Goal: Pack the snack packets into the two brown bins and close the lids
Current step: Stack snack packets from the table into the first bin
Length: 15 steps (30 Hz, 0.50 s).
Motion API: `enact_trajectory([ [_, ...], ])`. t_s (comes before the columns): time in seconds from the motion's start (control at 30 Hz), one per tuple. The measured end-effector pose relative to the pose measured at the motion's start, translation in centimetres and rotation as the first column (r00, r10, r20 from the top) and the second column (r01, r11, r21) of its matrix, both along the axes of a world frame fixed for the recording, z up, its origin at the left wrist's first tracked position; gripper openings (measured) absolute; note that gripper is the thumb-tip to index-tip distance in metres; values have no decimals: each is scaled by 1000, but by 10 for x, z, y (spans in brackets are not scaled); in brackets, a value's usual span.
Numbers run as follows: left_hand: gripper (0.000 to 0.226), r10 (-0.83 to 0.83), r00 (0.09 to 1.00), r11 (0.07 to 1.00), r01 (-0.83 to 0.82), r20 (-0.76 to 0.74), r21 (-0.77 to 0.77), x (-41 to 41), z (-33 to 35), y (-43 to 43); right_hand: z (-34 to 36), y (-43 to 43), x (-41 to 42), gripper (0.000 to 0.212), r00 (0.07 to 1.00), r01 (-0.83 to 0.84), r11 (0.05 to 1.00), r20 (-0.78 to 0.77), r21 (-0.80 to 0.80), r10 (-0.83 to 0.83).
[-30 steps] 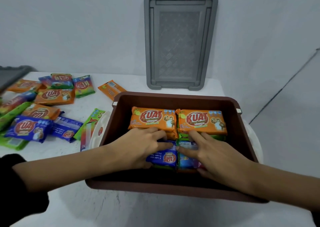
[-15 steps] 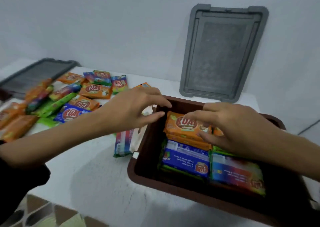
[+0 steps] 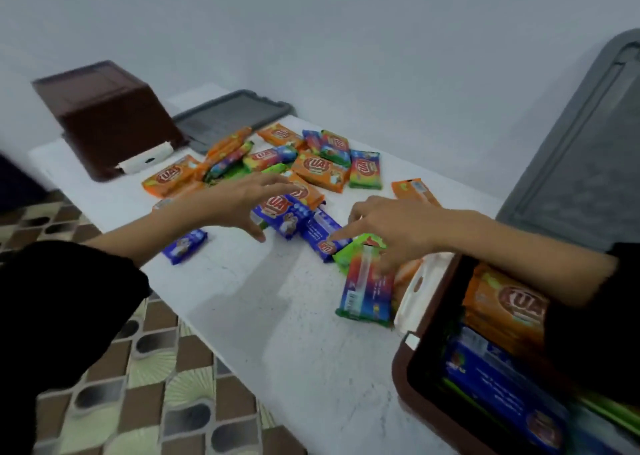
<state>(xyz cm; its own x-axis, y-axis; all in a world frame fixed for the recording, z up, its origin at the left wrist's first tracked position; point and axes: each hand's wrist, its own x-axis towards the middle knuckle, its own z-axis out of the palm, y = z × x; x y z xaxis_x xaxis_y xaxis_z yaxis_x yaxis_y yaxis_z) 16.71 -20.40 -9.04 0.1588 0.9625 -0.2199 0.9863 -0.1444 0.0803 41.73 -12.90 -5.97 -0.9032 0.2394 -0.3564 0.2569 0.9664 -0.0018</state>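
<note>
Near brown bin [image 3: 401,385] at 4 o'clock is part-filled; both hands just left it. Right hand [image 3: 391,226] and left hand [image 3: 242,201], fingers spread and holding nothing, now hover over loose packets [image 3: 320,170] at 12 o'clock, probably for the next load. Second bin [image 3: 110,118], 10 o'clock, upturned, unfilled.

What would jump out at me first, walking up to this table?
The bright heap of snack packets, orange, blue and green, scattered across the white table. The left hand and the right hand reach over it with spread fingers. At lower right a brown bin sits partly filled; a second brown bin lies upturned at far left.
</note>
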Motion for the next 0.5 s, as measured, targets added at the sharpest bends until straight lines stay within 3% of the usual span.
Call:
enact_trajectory([
  [0.1,94,-11,1000,1000,11,6,9,-10,-17,4,-15,6,-14,83,965,-165,980,188,-109,183],
  [0.2,84,-86,995,991,91,-51,101,-10,-31,9,-31,7,-15,81,913,-281,955,282,-93,296],
  [0.3,75,-109,993,982,115,-50,150,-10,-39,15,-37,7,-13,79,906,-328,943,264,-62,332],
  [0.5,75,-146,982,985,156,-124,76,-5,-32,32,-38,4,-14,69,948,-289,956,121,-50,293],
])
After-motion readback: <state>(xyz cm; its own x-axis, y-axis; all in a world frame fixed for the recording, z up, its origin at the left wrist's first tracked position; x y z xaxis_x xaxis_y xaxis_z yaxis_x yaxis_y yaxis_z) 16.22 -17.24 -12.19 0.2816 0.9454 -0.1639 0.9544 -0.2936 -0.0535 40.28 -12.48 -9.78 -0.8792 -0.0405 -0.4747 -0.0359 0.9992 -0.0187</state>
